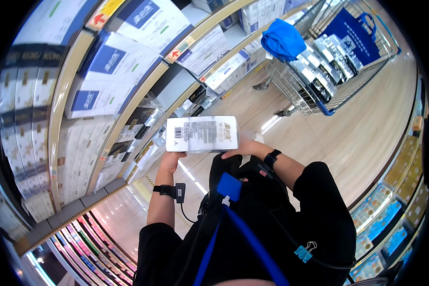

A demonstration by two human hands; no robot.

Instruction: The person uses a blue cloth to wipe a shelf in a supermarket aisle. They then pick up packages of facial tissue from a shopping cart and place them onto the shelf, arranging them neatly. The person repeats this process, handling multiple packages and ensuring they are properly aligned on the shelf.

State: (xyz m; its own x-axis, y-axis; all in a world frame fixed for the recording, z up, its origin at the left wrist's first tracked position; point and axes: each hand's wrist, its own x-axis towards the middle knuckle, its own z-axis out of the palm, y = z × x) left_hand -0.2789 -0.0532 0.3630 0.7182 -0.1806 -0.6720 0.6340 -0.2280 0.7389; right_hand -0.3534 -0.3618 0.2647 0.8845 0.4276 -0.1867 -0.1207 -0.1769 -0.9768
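In front of my body I hold up a white plastic-wrapped pack of tissues (pixel 201 134), its long side level. The face toward me bears a barcode, dense small print and gold lettering. My left hand (pixel 174 158) grips the pack at its lower left, with most fingers hidden beneath or behind it. At the lower right, my right hand (pixel 243 148) is closed on the same pack, its thumb partly showing under the bottom edge. A wristband is on each wrist.
Left of me, shelves (pixel 76 66) carry white and blue cartons (pixel 117 59) and wrapped packs. Ahead to the right stands a metal shopping cart (pixel 291 86) with black-and-white packs, a blue bag (pixel 352 35) and a bright blue cloth bundle (pixel 283 39). More shelving (pixel 391 209) lines the right side.
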